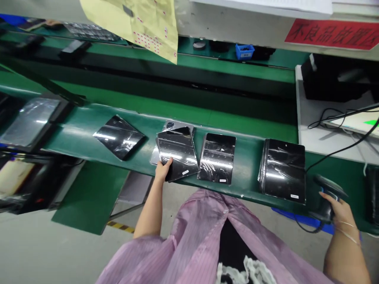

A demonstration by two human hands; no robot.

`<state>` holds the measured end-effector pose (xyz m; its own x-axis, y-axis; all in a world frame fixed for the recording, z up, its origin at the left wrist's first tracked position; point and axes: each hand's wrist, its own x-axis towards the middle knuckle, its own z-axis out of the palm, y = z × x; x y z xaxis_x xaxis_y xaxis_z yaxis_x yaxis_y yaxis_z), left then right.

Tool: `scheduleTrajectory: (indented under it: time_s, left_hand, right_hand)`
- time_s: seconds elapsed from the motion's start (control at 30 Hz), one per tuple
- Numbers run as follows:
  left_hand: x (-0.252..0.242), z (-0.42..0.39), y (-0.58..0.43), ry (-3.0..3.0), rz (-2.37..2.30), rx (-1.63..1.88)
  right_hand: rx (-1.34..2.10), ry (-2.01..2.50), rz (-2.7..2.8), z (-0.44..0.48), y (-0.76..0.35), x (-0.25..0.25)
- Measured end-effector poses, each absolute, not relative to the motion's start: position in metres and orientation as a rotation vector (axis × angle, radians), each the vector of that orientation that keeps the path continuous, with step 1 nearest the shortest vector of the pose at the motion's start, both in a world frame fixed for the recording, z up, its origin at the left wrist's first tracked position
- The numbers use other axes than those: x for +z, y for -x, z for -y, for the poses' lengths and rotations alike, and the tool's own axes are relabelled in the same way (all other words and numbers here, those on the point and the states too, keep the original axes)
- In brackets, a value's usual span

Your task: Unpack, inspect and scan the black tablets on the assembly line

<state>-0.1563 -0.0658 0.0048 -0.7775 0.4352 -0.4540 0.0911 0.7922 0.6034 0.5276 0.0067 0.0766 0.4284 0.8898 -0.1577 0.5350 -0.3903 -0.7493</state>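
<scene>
My left hand [162, 170] grips the near edge of a black, film-wrapped tablet [179, 156], thumb on top. That tablet lies askew over a silver-backed tablet [169, 126] whose camera corner shows. To its right sits a short stack of wrapped tablets [219, 157], and farther right a taller tablet stack [284, 169] with a white label on the top one. My right hand [340, 211] is closed round a black barcode scanner [324, 211] at the right end of the green bench; motion blurs it slightly, and a cable trails from it.
More wrapped tablets [119, 137] lie turned at an angle to the left, with a larger film-covered pile [31, 120] beyond. A shelf [237, 25] with a red sign [333, 34] crosses overhead. Cables [328, 118] hang over a white table at right. A small blue bin [244, 51] stands behind.
</scene>
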Motion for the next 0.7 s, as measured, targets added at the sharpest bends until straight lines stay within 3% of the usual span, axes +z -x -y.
scheduleTrajectory:
  time_s: [0.17,0.4,0.7]
  left_hand:
    - [0.007,0.065,0.153,-0.361,-2.401,0.755]
    - [0.029,0.064,0.141,-0.383,-2.208,1.017]
    - [0.048,0.054,0.126,-0.302,-1.803,1.344]
  right_hand:
    - [1.039,1.841,0.865,0.093,-0.489,0.12]
    - [1.605,1.703,1.468,0.125,-0.323,0.12]
    - [1.403,1.862,1.458,0.1,-0.229,0.074]
